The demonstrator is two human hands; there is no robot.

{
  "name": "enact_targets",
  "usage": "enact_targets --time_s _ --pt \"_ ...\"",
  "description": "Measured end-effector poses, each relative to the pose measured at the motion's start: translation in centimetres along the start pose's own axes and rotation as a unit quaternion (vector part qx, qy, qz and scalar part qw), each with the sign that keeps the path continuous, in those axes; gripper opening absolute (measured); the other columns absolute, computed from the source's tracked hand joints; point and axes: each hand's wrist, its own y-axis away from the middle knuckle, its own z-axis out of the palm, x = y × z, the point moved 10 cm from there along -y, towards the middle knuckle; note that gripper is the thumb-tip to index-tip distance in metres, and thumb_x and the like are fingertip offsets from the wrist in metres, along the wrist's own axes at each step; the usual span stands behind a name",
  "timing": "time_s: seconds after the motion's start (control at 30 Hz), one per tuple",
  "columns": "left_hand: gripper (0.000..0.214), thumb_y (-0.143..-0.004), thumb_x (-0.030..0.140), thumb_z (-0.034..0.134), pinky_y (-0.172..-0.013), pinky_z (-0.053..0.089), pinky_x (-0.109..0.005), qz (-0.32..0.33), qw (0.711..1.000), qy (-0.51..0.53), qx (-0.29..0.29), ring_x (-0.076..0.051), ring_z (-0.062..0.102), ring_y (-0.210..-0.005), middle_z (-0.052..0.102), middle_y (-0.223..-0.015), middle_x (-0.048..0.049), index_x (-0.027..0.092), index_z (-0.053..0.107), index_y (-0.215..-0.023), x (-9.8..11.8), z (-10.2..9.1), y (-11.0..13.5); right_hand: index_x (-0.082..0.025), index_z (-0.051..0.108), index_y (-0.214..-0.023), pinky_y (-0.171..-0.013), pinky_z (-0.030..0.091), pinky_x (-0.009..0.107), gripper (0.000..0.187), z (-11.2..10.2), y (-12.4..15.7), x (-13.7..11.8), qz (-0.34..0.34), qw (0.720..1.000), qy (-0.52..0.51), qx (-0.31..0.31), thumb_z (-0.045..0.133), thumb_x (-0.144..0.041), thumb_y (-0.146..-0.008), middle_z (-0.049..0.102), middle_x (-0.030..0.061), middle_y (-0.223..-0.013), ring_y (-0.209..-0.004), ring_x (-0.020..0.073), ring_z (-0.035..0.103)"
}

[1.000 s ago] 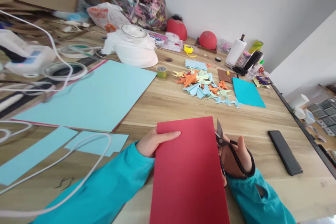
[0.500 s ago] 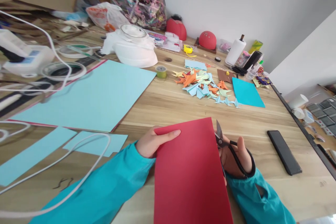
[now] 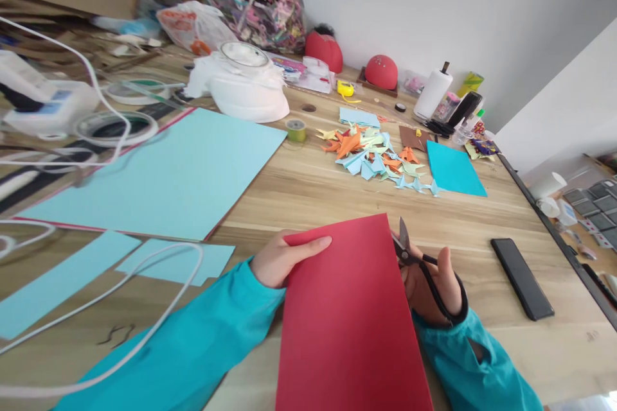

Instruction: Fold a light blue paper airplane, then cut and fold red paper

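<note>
A red sheet of card (image 3: 347, 314) is held up over the near edge of the wooden table (image 3: 313, 192). My left hand (image 3: 282, 260) grips its upper left corner, thumb lying across the front. My right hand (image 3: 429, 286) is closed round black scissors (image 3: 414, 263), whose blades point up at the sheet's right edge near the top. Both arms wear teal sleeves.
A large light-blue sheet (image 3: 168, 173) and blue strips (image 3: 62, 282) lie to the left under white cables (image 3: 120, 289). A heap of folded paper cranes (image 3: 376, 157), a teal sheet (image 3: 453, 170) and a black phone (image 3: 523, 279) lie to the right. Clutter lines the far edge.
The red sheet has turned slightly, its lower end swinging right. The scissors have edged a little closer to its right edge. Both hands keep their grips.
</note>
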Motion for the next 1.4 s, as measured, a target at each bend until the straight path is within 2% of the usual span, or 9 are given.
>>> enact_targets --time_s 0.1,0.4,0.57,0.67,0.83,0.97,1.13,1.27,1.4 --pt "0.030 -0.053 0.031 0.079 -0.071 0.055 -0.036 0.005 1.000 -0.001 -0.004 -0.031 0.066 -0.086 0.072 -0.076 -0.0094 0.016 0.072 -0.079 0.2 0.0 0.0 -0.014 0.035 -0.134 -0.054 0.046 0.032 0.095 0.3 0.2 -1.0 -0.036 0.999 0.013 0.001 0.041 -0.079 -0.065 0.070 0.0106 -0.077 -0.065 0.0237 0.064" --pt "0.028 -0.055 0.028 0.078 -0.064 0.055 -0.034 -0.038 0.999 -0.004 -0.036 -0.027 0.068 -0.069 0.072 -0.073 -0.0090 0.016 0.073 -0.080 -0.8 0.8 0.5 -0.014 0.040 -0.130 -0.044 0.038 0.024 0.091 0.2 0.2 -0.2 -0.018 1.000 0.007 -0.023 0.046 -0.077 -0.065 0.067 0.0066 -0.065 -0.046 0.0159 0.057" --pt "0.024 -0.054 0.030 0.079 -0.062 0.055 -0.031 -0.044 0.999 -0.004 -0.020 -0.026 0.068 -0.070 0.072 -0.073 -0.0085 0.016 0.072 -0.073 -0.7 0.5 0.5 -0.018 0.037 -0.133 -0.040 0.040 0.025 0.086 0.7 0.3 -1.0 -0.046 0.998 -0.007 -0.032 0.042 -0.075 -0.068 0.067 0.0067 -0.071 -0.041 0.0152 0.055" --pt "0.025 -0.053 0.030 0.079 -0.064 0.055 -0.032 -0.039 0.999 -0.003 -0.012 -0.026 0.068 -0.073 0.073 -0.075 -0.0089 0.015 0.072 -0.072 -0.5 0.2 0.3 -0.021 0.034 -0.135 -0.042 0.044 0.028 0.083 1.0 0.3 -1.4 -0.058 0.998 -0.009 -0.037 0.038 -0.074 -0.072 0.068 0.0079 -0.079 -0.045 0.0167 0.057" --pt "0.029 -0.052 0.030 0.079 -0.069 0.055 -0.034 -0.048 0.999 -0.003 -0.024 -0.027 0.068 -0.076 0.072 -0.076 -0.0096 0.014 0.072 -0.075 -0.9 0.5 0.2 -0.019 0.040 -0.132 -0.047 0.047 0.029 0.085 0.7 0.1 -1.1 -0.053 0.998 -0.013 -0.030 0.042 -0.075 -0.068 0.068 0.0103 -0.081 -0.061 0.0219 0.063" --pt "0.033 -0.052 0.028 0.080 -0.070 0.055 -0.035 -0.053 0.998 0.005 -0.035 -0.029 0.067 -0.081 0.073 -0.077 -0.0095 0.014 0.072 -0.080 -1.3 0.9 0.4 -0.019 0.043 -0.129 -0.043 0.044 0.026 0.084 0.9 0.1 -0.9 -0.041 0.998 -0.018 -0.038 0.045 -0.075 -0.066 0.068 0.0100 -0.078 -0.059 0.0216 0.063" --pt "0.031 -0.052 0.029 0.079 -0.069 0.056 -0.035 -0.056 0.998 0.008 -0.034 -0.030 0.067 -0.084 0.072 -0.075 -0.0096 0.014 0.072 -0.079 -1.4 1.0 0.5 -0.020 0.047 -0.126 -0.045 0.046 0.030 0.081 1.2 0.1 -1.4 -0.052 0.997 -0.024 -0.043 0.045 -0.075 -0.066 0.068 0.0089 -0.076 -0.056 0.0217 0.062" --pt "0.031 -0.052 0.028 0.079 -0.067 0.056 -0.034 -0.053 0.998 0.008 -0.033 -0.029 0.067 -0.083 0.072 -0.074 -0.0095 0.014 0.072 -0.079 -1.3 1.0 0.5 -0.019 0.050 -0.125 -0.054 0.049 0.033 0.080 0.6 0.0 -1.6 -0.079 0.996 -0.032 -0.010 0.043 -0.075 -0.068 0.067 0.0086 -0.071 -0.061 0.0229 0.063" --pt "0.034 -0.051 0.028 0.079 -0.065 0.055 -0.033 -0.052 0.998 0.013 -0.033 -0.028 0.068 -0.078 0.072 -0.073 -0.0092 0.014 0.072 -0.081 -1.3 1.0 0.4 -0.018 0.052 -0.124 -0.055 0.049 0.032 0.079 0.4 0.1 -1.8 -0.104 0.994 -0.024 0.010 0.040 -0.075 -0.070 0.061 0.0044 -0.054 -0.054 0.0207 0.060"
